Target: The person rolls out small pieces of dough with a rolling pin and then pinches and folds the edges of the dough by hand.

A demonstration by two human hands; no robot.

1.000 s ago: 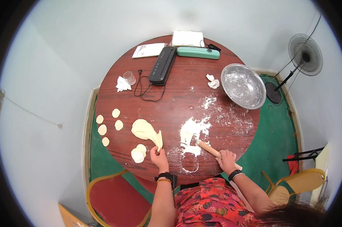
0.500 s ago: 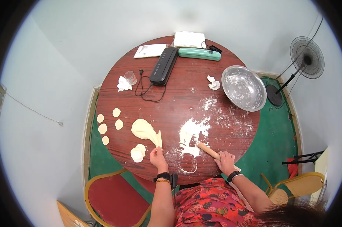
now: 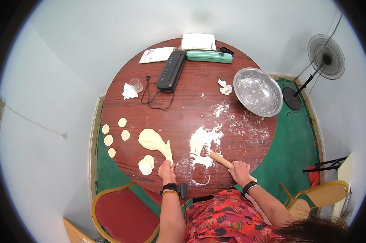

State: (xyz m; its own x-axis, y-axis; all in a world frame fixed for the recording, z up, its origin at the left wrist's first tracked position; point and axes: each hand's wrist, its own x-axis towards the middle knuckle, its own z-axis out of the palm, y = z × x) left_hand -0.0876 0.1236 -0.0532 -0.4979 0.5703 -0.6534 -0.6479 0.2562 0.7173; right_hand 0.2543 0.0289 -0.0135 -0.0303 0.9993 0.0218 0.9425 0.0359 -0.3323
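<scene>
On a round wood-grain table (image 3: 203, 81), pinching the stretched dough (image 3: 150, 139) in left hand (image 3: 166, 171), seemingly for tension, and gripping a wooden rolling pin (image 3: 221, 160) in right hand (image 3: 241, 171), probably against rolling off

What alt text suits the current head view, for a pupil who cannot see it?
A person's left hand holds the stretched end of a large pale dough lump on a round reddish table; the right hand grips a tan wooden rolling pin near white flour. Flat round pale discs lie left, a silver metal bowl right.
</scene>
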